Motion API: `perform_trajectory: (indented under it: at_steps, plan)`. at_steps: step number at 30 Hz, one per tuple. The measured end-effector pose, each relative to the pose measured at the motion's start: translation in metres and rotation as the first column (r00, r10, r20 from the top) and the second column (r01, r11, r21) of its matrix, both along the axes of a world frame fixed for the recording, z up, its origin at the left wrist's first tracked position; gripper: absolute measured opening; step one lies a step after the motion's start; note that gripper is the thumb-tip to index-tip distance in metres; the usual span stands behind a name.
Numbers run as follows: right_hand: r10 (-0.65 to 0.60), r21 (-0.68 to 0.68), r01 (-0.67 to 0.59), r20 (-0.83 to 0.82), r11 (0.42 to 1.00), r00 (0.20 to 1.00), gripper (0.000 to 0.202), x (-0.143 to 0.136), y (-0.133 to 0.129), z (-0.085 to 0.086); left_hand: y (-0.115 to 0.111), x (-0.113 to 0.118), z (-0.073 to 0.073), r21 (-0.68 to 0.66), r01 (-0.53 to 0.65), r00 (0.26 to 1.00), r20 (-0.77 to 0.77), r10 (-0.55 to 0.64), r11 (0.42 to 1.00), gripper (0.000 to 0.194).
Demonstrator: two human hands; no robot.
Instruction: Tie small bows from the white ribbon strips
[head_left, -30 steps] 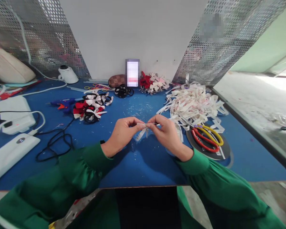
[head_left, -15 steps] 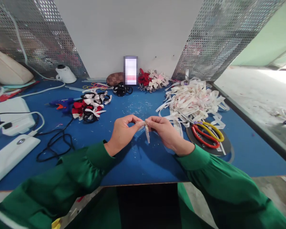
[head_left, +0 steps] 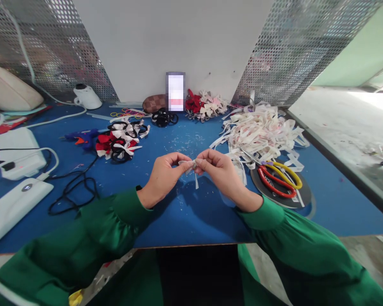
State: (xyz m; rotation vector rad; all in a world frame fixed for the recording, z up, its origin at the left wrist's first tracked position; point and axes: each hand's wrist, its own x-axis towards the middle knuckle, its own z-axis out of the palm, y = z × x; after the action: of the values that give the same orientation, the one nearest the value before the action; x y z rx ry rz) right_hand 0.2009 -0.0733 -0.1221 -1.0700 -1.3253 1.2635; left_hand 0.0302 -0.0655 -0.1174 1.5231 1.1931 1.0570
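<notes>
Between my two hands, over the middle of the blue table, is a small white ribbon (head_left: 196,182) with a short end hanging down. The thumb and finger of my left hand (head_left: 166,174) pinch its left part. My right hand (head_left: 220,172) pinches it close by, so the fingertips of both hands nearly meet and hide much of the ribbon. To the right of my right hand lies a pile of loose white ribbon strips (head_left: 261,131). Scissors with red and yellow handles (head_left: 279,180) rest against that pile, on a dark round disc (head_left: 258,187).
Bows on black hair ties (head_left: 121,142) lie left, beside a blue glue gun (head_left: 83,138). A phone (head_left: 175,91) stands at the back wall near red and white bows (head_left: 206,104) and a brown checked pouch (head_left: 155,103). A white power bank (head_left: 19,208) and cables occupy the left side.
The ribbon's hanging end looks shorter, and more of the ribbon is now folded between my fingertips. My right hand has turned slightly, its fingers curling further around the ribbon.
</notes>
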Motion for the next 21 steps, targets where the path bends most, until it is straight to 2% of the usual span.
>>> perform_trajectory:
  at_steps: [4,6,9,13,15,18,21]
  plan:
    - [0.056,-0.039,-0.059,-0.078,0.997,0.995,0.022,-0.0003,-0.0006,-0.0008,-0.0030,-0.0008,0.0003,0.207,-0.046,0.985,-0.151,0.079,0.977,0.011]
    - [0.071,-0.063,-0.078,-0.111,0.995,0.991,0.025,-0.0005,0.0003,-0.0009,-0.0026,-0.0010,-0.0011,0.251,-0.067,0.978,-0.178,0.114,0.966,0.010]
    - [0.058,-0.061,-0.066,-0.114,0.996,0.992,0.028,0.0005,0.0024,0.0006,0.0007,-0.0012,-0.0026,0.148,-0.113,0.988,-0.087,0.127,0.983,0.013]
    - [-0.074,0.010,0.075,-0.095,0.997,0.993,0.029,0.0038,0.0043,0.0034,0.0042,0.0001,-0.0003,-0.040,-0.164,0.975,0.146,0.168,0.986,0.016]
    - [-0.095,0.013,0.096,-0.076,0.995,0.993,0.028,0.0043,0.0043,0.0036,0.0040,0.0015,0.0007,-0.103,-0.168,0.959,0.215,0.187,0.980,0.016]
    - [-0.056,-0.032,0.054,-0.048,0.998,0.997,0.026,0.0029,0.0036,0.0024,0.0026,0.0031,-0.0004,-0.149,-0.165,0.945,0.259,0.199,0.975,0.016]
    - [-0.066,-0.035,0.065,-0.022,0.997,0.998,0.025,0.0011,0.0029,0.0010,0.0013,0.0033,-0.0025,-0.160,-0.126,0.950,0.265,0.165,0.979,0.016]
